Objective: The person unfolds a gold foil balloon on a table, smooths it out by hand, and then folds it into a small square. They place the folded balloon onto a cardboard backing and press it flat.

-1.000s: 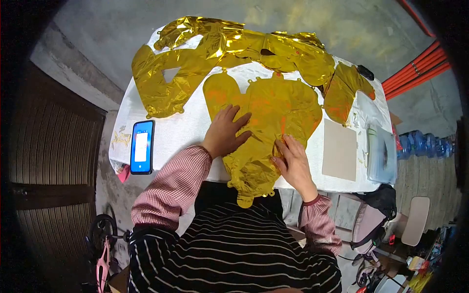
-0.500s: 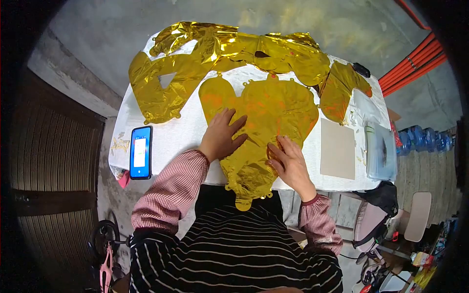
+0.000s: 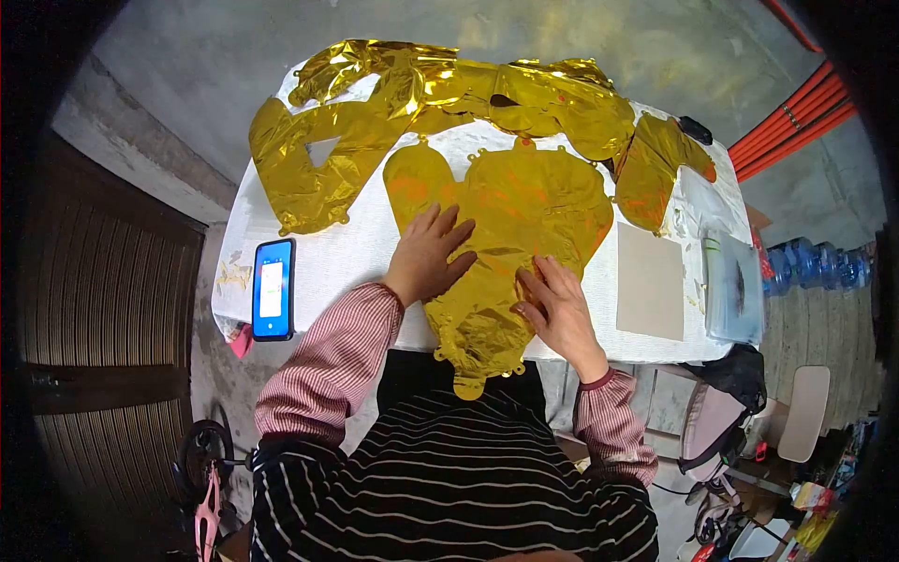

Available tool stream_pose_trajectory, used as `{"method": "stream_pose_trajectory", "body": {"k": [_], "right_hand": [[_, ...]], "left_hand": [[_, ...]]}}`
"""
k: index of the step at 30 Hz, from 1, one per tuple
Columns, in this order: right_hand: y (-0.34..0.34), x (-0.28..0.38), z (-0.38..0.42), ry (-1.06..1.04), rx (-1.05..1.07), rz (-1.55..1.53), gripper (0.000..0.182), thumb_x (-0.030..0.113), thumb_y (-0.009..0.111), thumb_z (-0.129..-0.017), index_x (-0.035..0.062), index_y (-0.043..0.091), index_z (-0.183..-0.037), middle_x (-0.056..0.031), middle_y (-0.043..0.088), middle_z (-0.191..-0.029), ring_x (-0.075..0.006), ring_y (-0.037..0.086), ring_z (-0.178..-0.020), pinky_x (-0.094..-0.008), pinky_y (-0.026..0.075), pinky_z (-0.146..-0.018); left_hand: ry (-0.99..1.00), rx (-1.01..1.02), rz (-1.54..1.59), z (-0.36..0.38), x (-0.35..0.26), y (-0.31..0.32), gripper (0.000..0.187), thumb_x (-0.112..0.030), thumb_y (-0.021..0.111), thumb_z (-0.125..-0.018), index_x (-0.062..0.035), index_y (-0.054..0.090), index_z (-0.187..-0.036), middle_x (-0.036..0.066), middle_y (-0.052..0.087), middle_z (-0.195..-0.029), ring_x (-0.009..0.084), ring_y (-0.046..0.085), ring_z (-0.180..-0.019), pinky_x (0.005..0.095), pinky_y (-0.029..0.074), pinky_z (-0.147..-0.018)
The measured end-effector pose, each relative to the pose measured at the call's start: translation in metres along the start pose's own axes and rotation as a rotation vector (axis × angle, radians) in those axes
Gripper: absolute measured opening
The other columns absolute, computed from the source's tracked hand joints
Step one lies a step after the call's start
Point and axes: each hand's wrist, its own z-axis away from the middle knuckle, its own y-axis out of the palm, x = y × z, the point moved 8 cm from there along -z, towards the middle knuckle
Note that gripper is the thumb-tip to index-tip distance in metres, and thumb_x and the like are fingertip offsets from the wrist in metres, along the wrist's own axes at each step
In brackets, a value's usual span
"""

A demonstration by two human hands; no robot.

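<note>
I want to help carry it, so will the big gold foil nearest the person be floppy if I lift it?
The gold foil will probably flop, because it lies flat and looks thin and wrinkled. It's likely light, with no puffed-up shape. Its smooth shine suggests it might slide easily on the table.

Single head-worn cam, wide fisheye, black corners. Looks forward and steeply down over the wearer's striped shirt (image 3: 449, 468); tabletop (image 3: 346, 262) mid-frame, close range, wall (image 3: 524, 33) beyond.
</note>
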Motion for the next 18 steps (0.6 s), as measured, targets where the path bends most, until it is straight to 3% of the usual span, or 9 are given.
{"method": "stream_pose_trajectory", "body": {"k": [5,9,11,18], "right_hand": [[0.0002,0.0003,-0.0002,0.004,0.007,0.011,0.051,0.027,0.072,-0.084,0.0092,0.059,-0.130,-0.0192,0.046,-0.142,-0.0370,0.037,-0.136,-0.0483,0.028,-0.112],[0.0020,-0.0006,0.0001,0.011,0.017,0.012,0.053,0.027,0.071,-0.084,0.0094,0.058,-0.132,-0.0188,0.045,-0.143,-0.0366,0.036,-0.137,-0.0483,0.027,-0.113],[0.0019,-0.0003,0.0001,0.015,0.021,0.014,0.052,0.027,0.071,-0.084,0.0094,0.058,-0.132,-0.0188,0.045,-0.143,-0.0367,0.036,-0.137,-0.0482,0.027,-0.113],[0.0013,0.0006,0.0007,0.010,0.009,0.028,0.051,0.024,0.072,-0.084,0.0112,0.058,-0.131,-0.0165,0.044,-0.143,-0.0372,0.037,-0.135,-0.0496,0.030,-0.111]], "left_hand": [[-0.004,0.001,-0.007,-0.0001,0.0001,0.0009,0.049,-0.037,0.060,-0.090,-0.0151,0.055,-0.133,0.012,0.050,-0.139,0.0440,0.041,-0.128,0.0511,0.035,-0.105],[0.007,-0.001,-0.025,-0.0003,-0.0003,0.0011,0.048,-0.037,0.059,-0.090,-0.0156,0.054,-0.133,0.011,0.051,-0.139,0.0434,0.041,-0.128,0.0509,0.036,-0.105],[-0.034,0.072,-0.002,0.0000,0.0032,0.0066,0.049,-0.041,0.054,-0.093,-0.0172,0.052,-0.136,0.009,0.047,-0.143,0.0410,0.036,-0.133,0.0490,0.029,-0.111],[-0.018,0.063,-0.012,-0.0010,-0.0001,0.0043,0.047,-0.039,0.056,-0.092,-0.0199,0.054,-0.134,0.009,0.048,-0.142,0.0414,0.037,-0.132,0.0492,0.030,-0.109]]}}
